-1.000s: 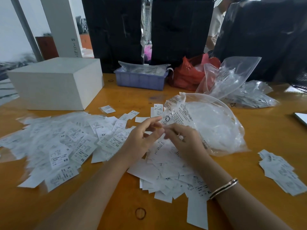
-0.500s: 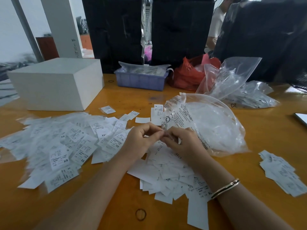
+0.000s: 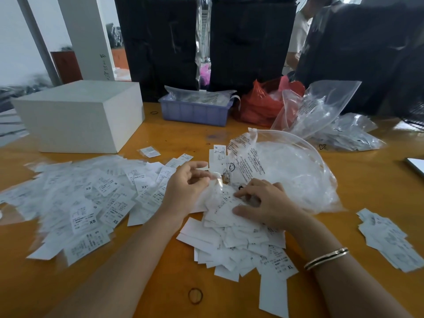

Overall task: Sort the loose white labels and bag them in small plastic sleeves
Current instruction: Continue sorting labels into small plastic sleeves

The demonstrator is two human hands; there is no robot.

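Labels [image 3: 238,228] lie heaped on the table [image 3: 160,283] under both hands: the left hand [image 3: 185,189] pinches a thin clear sleeve [image 3: 216,183], the right hand [image 3: 263,203] presses flat, and the slippery sleeve could slip or sizes mix.

Orange table [image 3: 358,180]: bagged labels [image 3: 75,203] spread at left, loose white labels [image 3: 238,239] heaped at centre. Left hand [image 3: 185,187] pinches a small plastic sleeve [image 3: 216,183]; right hand [image 3: 263,200] rests fingers [image 3: 246,191] on the heap. Large clear bag [image 3: 291,171] just behind; white box [image 3: 78,115] far left.
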